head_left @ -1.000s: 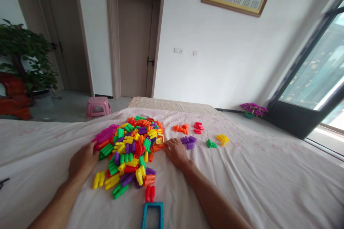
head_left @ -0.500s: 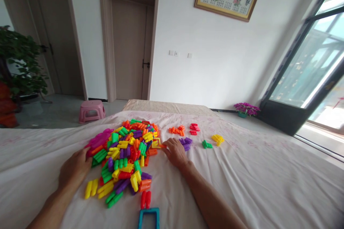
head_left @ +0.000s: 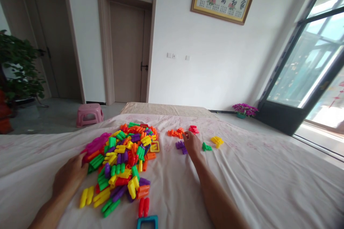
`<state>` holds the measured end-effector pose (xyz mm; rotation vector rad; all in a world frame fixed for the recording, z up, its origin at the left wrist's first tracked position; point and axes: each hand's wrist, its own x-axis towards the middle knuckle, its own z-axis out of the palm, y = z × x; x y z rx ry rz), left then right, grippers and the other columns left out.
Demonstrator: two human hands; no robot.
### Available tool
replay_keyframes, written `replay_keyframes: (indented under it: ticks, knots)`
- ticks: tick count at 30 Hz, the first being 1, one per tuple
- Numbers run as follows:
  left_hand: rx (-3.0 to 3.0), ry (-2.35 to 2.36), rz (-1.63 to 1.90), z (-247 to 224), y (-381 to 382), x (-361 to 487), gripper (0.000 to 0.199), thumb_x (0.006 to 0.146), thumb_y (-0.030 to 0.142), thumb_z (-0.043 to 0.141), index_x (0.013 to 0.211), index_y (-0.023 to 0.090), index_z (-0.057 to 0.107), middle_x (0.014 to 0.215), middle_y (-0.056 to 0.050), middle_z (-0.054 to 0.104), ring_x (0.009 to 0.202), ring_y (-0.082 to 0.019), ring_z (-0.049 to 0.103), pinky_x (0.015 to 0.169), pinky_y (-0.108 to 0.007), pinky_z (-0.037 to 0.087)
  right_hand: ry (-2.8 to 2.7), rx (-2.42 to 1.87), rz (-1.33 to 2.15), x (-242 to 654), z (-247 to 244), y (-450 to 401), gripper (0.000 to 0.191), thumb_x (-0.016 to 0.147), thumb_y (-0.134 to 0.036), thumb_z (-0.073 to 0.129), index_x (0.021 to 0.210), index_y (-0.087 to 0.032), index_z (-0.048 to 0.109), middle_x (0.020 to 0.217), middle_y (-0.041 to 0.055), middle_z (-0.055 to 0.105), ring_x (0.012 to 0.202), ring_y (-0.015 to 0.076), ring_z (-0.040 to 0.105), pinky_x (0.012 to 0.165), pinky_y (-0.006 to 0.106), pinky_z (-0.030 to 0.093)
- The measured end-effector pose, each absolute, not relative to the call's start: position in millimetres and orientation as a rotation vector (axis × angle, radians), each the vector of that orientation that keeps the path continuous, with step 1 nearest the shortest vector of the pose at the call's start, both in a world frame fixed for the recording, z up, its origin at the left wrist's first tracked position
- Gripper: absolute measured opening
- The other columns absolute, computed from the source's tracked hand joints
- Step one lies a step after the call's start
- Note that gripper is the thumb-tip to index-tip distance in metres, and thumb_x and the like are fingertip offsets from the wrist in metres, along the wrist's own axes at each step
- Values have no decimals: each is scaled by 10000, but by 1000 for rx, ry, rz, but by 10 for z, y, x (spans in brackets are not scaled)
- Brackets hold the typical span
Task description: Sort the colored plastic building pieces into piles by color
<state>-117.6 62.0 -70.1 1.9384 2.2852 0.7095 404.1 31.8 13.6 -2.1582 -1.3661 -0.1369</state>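
A heap of bullet-shaped plastic building blocks [head_left: 122, 168] in green, yellow, purple, orange and red lies left of centre on the cloth. My left hand [head_left: 70, 173] is at the heap's left edge, fingers closed at the rim of a magenta scalloped plastic piece [head_left: 98, 142]; its fingertips are partly hidden. My right hand [head_left: 192, 143] reaches over the small groups, fingers pinched at the right end of the orange blocks [head_left: 174, 133]. An orange block seems to be in the pinch, mostly hidden. Purple blocks [head_left: 181, 146] lie beside that hand, partly covered by it.
Sorted by colour, red [head_left: 194, 129], green [head_left: 206, 146] and yellow blocks [head_left: 217, 141] lie around my right hand. A blue square frame [head_left: 147, 219] is at the near edge and a yellow frame [head_left: 155, 146] beside the heap. A pink stool [head_left: 89, 114] stands beyond the cloth.
My right hand has moved right and away from the heap's edge, where it pinched an orange block, over to the orange group. My left hand has stayed at the magenta piece.
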Motion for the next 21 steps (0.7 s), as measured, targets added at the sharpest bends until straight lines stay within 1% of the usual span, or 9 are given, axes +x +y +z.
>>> replay_keyframes:
  ticks: [4,6,10,14,19,21]
  knots:
    - [1947,2291,717,-708,628,-1183,581,975,314,345,1485,139,561,1464,-194,630,1315,-340,618,1097,-478,475,-1317,-2099,-52,4031,113,402,396,1012,-284,520,1370,-246,684,1170,71,791,1095,249,722,867,330,500]
    - [1948,2296,708,-698,627,-1184,575,970,313,362,1480,144,563,1462,-191,633,1316,-335,620,1097,-469,479,-1351,-2061,-71,4025,86,412,416,1002,-244,513,1383,-243,680,1180,73,790,1107,246,718,890,330,508]
    - [1942,2293,708,-640,598,-1164,574,968,317,377,1477,139,573,1440,-207,647,1280,-355,640,1062,-485,500,-1453,-1970,-133,3963,31,369,371,985,-164,494,1241,-234,752,1184,68,787,1105,238,709,921,327,509]
    - [1940,2278,709,-565,549,-1121,587,971,316,369,1477,107,581,1454,-229,632,1282,-379,635,1058,-506,501,-1657,-1783,-181,3722,-18,249,306,984,-138,522,1106,-238,784,1099,59,794,1058,217,705,942,311,493]
    - [1925,2279,747,-558,545,-1112,585,949,290,393,1467,105,592,1452,-232,634,1272,-389,639,1067,-529,501,-2021,-1458,-134,3295,-61,64,195,1000,-195,603,1058,-239,784,981,60,764,940,203,682,873,299,482]
    - [1944,2231,769,-576,556,-1125,595,948,292,391,1470,78,581,1453,-261,622,1287,-407,628,1074,-548,492,-2128,-1345,-96,3166,-82,28,166,997,-225,633,1079,-237,778,998,63,745,940,201,666,852,298,479]
